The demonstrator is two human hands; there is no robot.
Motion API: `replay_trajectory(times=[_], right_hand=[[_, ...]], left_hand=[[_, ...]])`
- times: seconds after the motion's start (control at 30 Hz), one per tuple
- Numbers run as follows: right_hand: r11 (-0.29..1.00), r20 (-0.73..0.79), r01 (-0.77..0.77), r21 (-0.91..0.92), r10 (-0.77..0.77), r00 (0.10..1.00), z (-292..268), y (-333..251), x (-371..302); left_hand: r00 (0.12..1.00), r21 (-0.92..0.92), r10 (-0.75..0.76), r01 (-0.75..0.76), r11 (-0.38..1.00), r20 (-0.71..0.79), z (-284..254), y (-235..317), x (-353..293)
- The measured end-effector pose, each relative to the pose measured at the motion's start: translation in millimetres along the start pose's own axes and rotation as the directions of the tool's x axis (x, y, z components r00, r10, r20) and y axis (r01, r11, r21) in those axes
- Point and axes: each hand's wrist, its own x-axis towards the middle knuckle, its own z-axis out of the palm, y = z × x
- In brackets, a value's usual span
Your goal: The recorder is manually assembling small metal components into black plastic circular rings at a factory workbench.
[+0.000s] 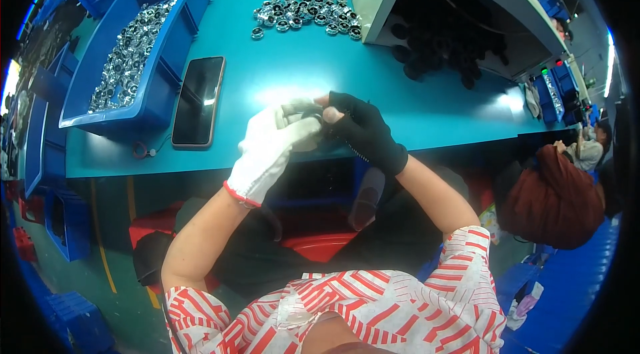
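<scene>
My left hand wears a white knitted glove with a red cuff. My right hand is in a black fingerless glove, its bare fingertips showing. Both hands meet above the near edge of the table, fingers curled together around something small and dark that they mostly hide; its kind cannot be made out. Beyond them lies a loose pile of small round metal parts, shiny silver with dark centres. Many like parts fill a blue bin on the left.
A smartphone lies beside the bin, next to a small cord loop. At the right stands a pale open-fronted box with dark round pieces inside. The teal table ends just under my wrists. Other people sit farther right.
</scene>
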Motion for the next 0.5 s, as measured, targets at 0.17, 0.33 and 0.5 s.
replay_trajectory(times=[0.17,0.33,0.5], right_hand=[[0.899,0.121,0.293,-0.325,-0.267,0.956,-6,8,-1],[0.955,0.060,0.195,-0.221,-0.187,0.981,-4,3,0],[0.987,0.036,0.071,-0.145,-0.067,0.997,-4,5,-2]], left_hand=[[0.996,-0.057,0.020,-0.024,0.998,-0.082,3,-5,-1],[1.000,-0.224,-0.008,0.001,0.975,-0.029,-5,-7,0],[0.999,-0.190,0.003,-0.010,0.982,-0.037,-8,-10,1]])
